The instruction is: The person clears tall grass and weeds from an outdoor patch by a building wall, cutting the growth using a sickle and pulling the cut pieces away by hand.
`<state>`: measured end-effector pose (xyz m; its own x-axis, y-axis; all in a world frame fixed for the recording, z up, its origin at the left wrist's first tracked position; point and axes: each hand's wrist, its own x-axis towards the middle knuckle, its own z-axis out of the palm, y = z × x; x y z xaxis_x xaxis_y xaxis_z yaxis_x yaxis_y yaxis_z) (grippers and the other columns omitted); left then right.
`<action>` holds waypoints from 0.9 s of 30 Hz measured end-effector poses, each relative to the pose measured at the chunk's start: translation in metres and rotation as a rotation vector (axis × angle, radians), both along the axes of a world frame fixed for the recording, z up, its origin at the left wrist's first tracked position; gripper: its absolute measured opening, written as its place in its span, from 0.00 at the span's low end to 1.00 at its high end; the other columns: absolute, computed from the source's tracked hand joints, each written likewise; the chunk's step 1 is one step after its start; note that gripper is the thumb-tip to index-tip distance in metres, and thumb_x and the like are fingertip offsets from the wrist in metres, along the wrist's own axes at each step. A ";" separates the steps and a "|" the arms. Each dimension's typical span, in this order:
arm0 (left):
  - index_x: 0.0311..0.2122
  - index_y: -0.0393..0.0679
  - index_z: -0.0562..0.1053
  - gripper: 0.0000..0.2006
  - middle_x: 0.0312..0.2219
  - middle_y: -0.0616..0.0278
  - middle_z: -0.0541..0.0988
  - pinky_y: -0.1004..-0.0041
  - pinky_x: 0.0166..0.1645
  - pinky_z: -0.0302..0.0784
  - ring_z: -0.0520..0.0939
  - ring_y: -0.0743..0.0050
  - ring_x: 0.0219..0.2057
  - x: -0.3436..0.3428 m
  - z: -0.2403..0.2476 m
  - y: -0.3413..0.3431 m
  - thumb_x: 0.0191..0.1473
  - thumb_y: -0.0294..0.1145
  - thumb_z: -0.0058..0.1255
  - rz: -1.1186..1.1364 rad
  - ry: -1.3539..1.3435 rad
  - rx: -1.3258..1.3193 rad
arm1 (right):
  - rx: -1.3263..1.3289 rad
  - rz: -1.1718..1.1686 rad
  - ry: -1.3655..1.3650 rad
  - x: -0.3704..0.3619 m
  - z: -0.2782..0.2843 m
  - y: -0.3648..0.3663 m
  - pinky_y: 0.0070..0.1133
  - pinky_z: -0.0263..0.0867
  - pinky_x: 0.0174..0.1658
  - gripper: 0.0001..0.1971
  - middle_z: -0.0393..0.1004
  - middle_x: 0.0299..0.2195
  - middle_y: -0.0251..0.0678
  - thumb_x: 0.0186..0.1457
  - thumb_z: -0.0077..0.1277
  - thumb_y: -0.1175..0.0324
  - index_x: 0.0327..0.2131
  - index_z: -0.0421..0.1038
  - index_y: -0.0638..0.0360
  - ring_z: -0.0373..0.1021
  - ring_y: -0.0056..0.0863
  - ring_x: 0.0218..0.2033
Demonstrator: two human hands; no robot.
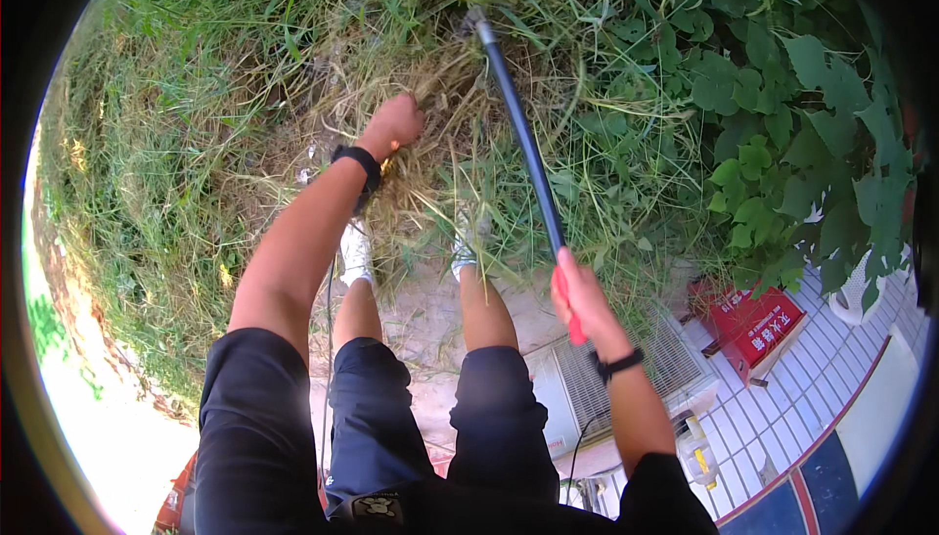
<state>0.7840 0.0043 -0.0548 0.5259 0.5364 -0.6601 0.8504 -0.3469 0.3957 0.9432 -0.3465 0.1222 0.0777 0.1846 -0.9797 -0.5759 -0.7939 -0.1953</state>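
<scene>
My right hand (584, 305) is wrapped round the red grip of a long-handled tool (523, 134) with a dark blue shaft. The shaft slants up and away to a silver collar at the far end. Its working head is mostly buried in the grass, so I cannot tell its exact kind. Left of the shaft, my left hand (393, 122) is closed in a fist on a bunch of dry grass (416, 168), whose pale stalks hang below it toward my shoes. Around both hands lie flattened, partly yellowed stalks and tall green grass (196, 95).
Broad-leaved plants (773, 85) crowd the right side. Behind them on the right stand a red metal box (758, 330) on white tiles (812, 388) and an air-conditioner unit (626, 378). Both my white shoes (356, 253) are at the edge of the grass, next to bare pale ground (421, 315).
</scene>
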 end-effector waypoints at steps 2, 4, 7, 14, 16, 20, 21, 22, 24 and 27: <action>0.40 0.31 0.72 0.18 0.35 0.35 0.79 0.53 0.47 0.76 0.79 0.36 0.40 0.011 0.000 -0.022 0.55 0.40 0.49 0.081 -0.049 -0.009 | -0.007 -0.104 0.036 -0.012 0.020 0.003 0.19 0.50 0.09 0.29 0.59 0.08 0.26 0.62 0.42 0.41 0.17 0.61 0.53 0.56 0.18 0.06; 0.39 0.29 0.73 0.19 0.33 0.36 0.79 0.52 0.46 0.76 0.80 0.36 0.40 -0.012 -0.015 -0.027 0.55 0.40 0.48 0.118 -0.093 0.124 | 0.077 0.015 -0.032 -0.020 0.020 0.030 0.19 0.51 0.10 0.28 0.59 0.09 0.27 0.63 0.42 0.43 0.17 0.61 0.54 0.56 0.18 0.06; 0.39 0.29 0.73 0.19 0.35 0.34 0.78 0.52 0.47 0.76 0.79 0.34 0.40 -0.001 -0.004 -0.009 0.56 0.40 0.48 0.078 -0.023 -0.051 | 0.145 0.184 -0.231 0.016 -0.002 0.072 0.19 0.50 0.10 0.28 0.59 0.09 0.24 0.64 0.40 0.44 0.17 0.61 0.53 0.55 0.18 0.06; 0.32 0.30 0.75 0.13 0.30 0.35 0.79 0.52 0.41 0.76 0.79 0.34 0.37 0.005 0.036 0.019 0.51 0.33 0.49 -0.248 -0.055 0.068 | -0.135 0.351 -0.406 -0.028 0.082 -0.165 0.23 0.52 0.17 0.29 0.62 0.09 0.27 0.64 0.41 0.49 0.14 0.64 0.56 0.59 0.20 0.12; 0.32 0.31 0.74 0.13 0.30 0.35 0.78 0.51 0.41 0.75 0.79 0.33 0.36 -0.014 0.024 0.001 0.52 0.34 0.49 -0.224 -0.068 0.079 | -0.203 0.393 -0.386 -0.049 0.152 -0.186 0.22 0.54 0.17 0.26 0.63 0.09 0.27 0.64 0.44 0.54 0.14 0.65 0.58 0.60 0.18 0.12; 0.31 0.32 0.72 0.13 0.28 0.34 0.77 0.48 0.37 0.75 0.79 0.33 0.34 -0.017 0.001 -0.009 0.53 0.36 0.49 -0.041 -0.240 0.167 | -0.192 0.259 -0.315 -0.044 0.171 -0.169 0.18 0.53 0.16 0.25 0.62 0.09 0.26 0.65 0.44 0.55 0.16 0.64 0.57 0.58 0.16 0.10; 0.31 0.32 0.72 0.13 0.29 0.34 0.77 0.49 0.38 0.75 0.79 0.33 0.34 -0.019 0.000 0.008 0.53 0.35 0.49 -0.154 -0.141 0.129 | -0.225 0.254 -0.285 -0.045 0.169 -0.161 0.21 0.55 0.19 0.23 0.62 0.12 0.27 0.63 0.47 0.56 0.18 0.65 0.62 0.59 0.15 0.14; 0.30 0.32 0.72 0.13 0.29 0.34 0.77 0.49 0.39 0.76 0.79 0.33 0.34 -0.026 0.002 0.022 0.52 0.35 0.49 -0.261 -0.037 0.090 | -0.205 0.259 -0.279 -0.045 0.163 -0.150 0.21 0.55 0.19 0.23 0.62 0.12 0.27 0.63 0.47 0.56 0.18 0.65 0.62 0.59 0.15 0.14; 0.33 0.32 0.73 0.12 0.32 0.35 0.79 0.52 0.42 0.77 0.80 0.36 0.37 -0.007 0.023 0.014 0.53 0.33 0.48 -0.205 0.000 0.131 | -0.048 0.214 -0.330 -0.040 0.149 -0.129 0.20 0.54 0.18 0.24 0.62 0.11 0.26 0.64 0.45 0.55 0.17 0.64 0.59 0.60 0.16 0.13; 0.38 0.33 0.75 0.11 0.39 0.39 0.79 0.55 0.46 0.78 0.81 0.41 0.41 -0.007 0.044 0.002 0.52 0.27 0.46 -0.154 0.119 0.163 | 0.094 0.117 -0.187 -0.011 0.102 -0.045 0.20 0.53 0.15 0.27 0.62 0.09 0.27 0.65 0.42 0.49 0.15 0.63 0.56 0.59 0.19 0.09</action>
<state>0.7773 0.0066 -0.0105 0.5332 0.5605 -0.6337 0.8198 -0.5271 0.2237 0.9323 -0.3916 0.2242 0.2287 0.2925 -0.9285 -0.4278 -0.8266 -0.3658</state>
